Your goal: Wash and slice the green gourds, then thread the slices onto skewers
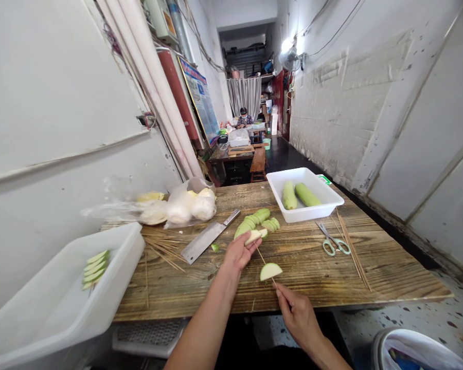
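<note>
My right hand (299,313) is closed on the lower end of a thin wooden skewer (260,253). A half-moon zucchini slice (270,271) is threaded on that skewer, just above my fingers. My left hand (239,253) pinches pale zucchini slices (253,237) close to the skewer's far end; whether the tip touches them I cannot tell. Just beyond lies a cut zucchini (250,222) in overlapping slices, beside a smaller group of slices (270,224). Left of these a cleaver (210,235) rests flat on the wooden table.
A white tray (326,209) with two whole zucchini (307,195) stands at the back right, near scissors (334,241) and loose skewers (355,252). At left are a white bin (119,288) with skewered slices (95,270), more skewers (162,246) and plastic bags (191,203). A person (244,119) sits far back.
</note>
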Available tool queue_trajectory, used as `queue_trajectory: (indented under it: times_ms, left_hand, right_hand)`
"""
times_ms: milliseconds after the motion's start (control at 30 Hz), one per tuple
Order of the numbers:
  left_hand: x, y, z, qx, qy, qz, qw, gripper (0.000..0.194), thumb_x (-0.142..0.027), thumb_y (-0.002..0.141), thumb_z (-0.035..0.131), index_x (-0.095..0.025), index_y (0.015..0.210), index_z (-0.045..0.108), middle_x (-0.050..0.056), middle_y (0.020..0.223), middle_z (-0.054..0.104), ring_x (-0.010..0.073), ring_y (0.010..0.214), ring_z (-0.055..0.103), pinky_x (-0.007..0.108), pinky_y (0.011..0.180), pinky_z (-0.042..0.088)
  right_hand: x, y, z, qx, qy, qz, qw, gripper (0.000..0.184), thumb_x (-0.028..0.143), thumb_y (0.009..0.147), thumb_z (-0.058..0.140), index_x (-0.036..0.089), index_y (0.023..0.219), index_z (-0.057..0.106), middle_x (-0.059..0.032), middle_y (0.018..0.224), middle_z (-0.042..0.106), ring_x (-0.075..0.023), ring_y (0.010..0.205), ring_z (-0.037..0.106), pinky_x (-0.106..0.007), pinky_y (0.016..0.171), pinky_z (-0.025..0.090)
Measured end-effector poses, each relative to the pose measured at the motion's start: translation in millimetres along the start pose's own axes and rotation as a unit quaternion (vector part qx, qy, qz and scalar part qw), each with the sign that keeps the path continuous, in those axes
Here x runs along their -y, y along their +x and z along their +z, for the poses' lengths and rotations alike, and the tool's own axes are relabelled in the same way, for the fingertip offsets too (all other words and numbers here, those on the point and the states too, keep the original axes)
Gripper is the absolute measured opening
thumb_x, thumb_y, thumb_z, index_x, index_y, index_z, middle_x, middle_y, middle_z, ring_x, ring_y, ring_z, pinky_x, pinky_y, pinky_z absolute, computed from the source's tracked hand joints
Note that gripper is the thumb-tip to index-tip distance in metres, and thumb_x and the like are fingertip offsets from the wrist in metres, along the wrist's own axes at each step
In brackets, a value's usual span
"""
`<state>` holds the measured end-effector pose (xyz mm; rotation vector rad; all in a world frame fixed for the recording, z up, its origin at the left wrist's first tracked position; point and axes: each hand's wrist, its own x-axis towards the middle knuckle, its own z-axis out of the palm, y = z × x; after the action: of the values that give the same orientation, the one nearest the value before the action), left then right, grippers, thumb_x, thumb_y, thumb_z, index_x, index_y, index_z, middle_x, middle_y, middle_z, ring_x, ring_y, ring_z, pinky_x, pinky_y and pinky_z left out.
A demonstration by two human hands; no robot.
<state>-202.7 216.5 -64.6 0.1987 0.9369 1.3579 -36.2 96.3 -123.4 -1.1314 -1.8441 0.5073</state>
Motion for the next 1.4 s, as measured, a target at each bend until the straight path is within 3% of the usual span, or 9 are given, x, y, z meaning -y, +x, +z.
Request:
queue_trajectory:
  times_ms: [233,567,800,933,1067,1233,1400]
  left_hand:
    - [7.3,-5.3,1.3,0.017,0.019,0.018,1.000,0.012,-0.005,0.077,0.059,-0.008,0.089,0.060,0.015,0.094,0.068,0.0242,0.091,0.066,0.038,0.082,0.055]
    - [17.0,-14.4,4.7,0.059,0.053,0.032,0.996,0.013,-0.010,0.077,0.060,-0.011,0.090,0.062,0.011,0.089,0.070,0.0201,0.083,0.067,0.040,0.084,0.053]
    - [20.9,-17.6,6.7,0.041,0.061,0.038,0.997,0.009,-0.007,0.078,0.056,-0.008,0.085,0.062,0.012,0.081,0.069,0.0179,0.073,0.067,0.041,0.079,0.055]
    - [33.4,-22.0,8.7,0.029,0.079,0.032,0.996,0.006,-0.007,0.076,0.059,-0.007,0.081,0.063,0.011,0.076,0.068,0.0176,0.066,0.066,0.038,0.075,0.056]
    - [41.2,-26.5,10.5,0.026,0.092,0.028,0.995,0.009,-0.010,0.077,0.060,-0.008,0.085,0.063,0.010,0.075,0.069,0.0172,0.063,0.066,0.034,0.070,0.056]
    - [33.5,-26.1,8.7,0.080,0.114,0.010,0.990,0.017,-0.012,0.076,0.061,-0.009,0.093,0.063,0.012,0.082,0.070,0.0195,0.070,0.068,0.032,0.066,0.055]
    - [33.9,-24.0,8.8,0.069,0.120,0.010,0.990,0.017,-0.011,0.075,0.062,-0.008,0.092,0.063,0.013,0.081,0.070,0.0194,0.068,0.067,0.031,0.068,0.054]
  right_hand:
    - [1.9,0.5,1.4,-0.003,-0.008,0.011,1.000,0.035,0.026,0.092,0.037,0.018,0.107,0.067,-0.0098,0.091,0.073,-0.0190,0.075,0.071,-0.026,0.071,0.056]
    - [3.5,4.1,5.1,-0.006,-0.016,0.034,0.999,0.035,0.026,0.091,0.037,0.017,0.103,0.068,-0.0087,0.083,0.073,-0.0189,0.070,0.070,-0.026,0.069,0.056]
    - [4.9,4.7,9.4,-0.027,-0.010,0.039,0.999,0.033,0.024,0.090,0.038,0.017,0.102,0.068,-0.0086,0.083,0.073,-0.0183,0.071,0.070,-0.024,0.067,0.054]
    - [2.7,7.9,11.3,-0.029,-0.021,0.058,0.998,0.034,0.025,0.091,0.036,0.016,0.100,0.068,-0.0073,0.072,0.072,-0.0181,0.066,0.069,-0.024,0.065,0.053]
    - [2.1,11.6,11.1,-0.029,-0.024,0.059,0.998,0.034,0.025,0.091,0.036,0.015,0.099,0.068,-0.0072,0.071,0.071,-0.0180,0.063,0.068,-0.025,0.062,0.052]
    - [3.3,14.2,9.9,-0.039,-0.002,0.072,0.997,0.033,0.025,0.091,0.036,0.016,0.100,0.067,-0.0077,0.080,0.072,-0.0187,0.071,0.069,-0.025,0.067,0.053]
    - [2.9,15.8,10.9,-0.041,-0.007,0.066,0.997,0.034,0.025,0.091,0.036,0.016,0.098,0.068,-0.0071,0.074,0.071,-0.0182,0.068,0.069,-0.025,0.068,0.053]
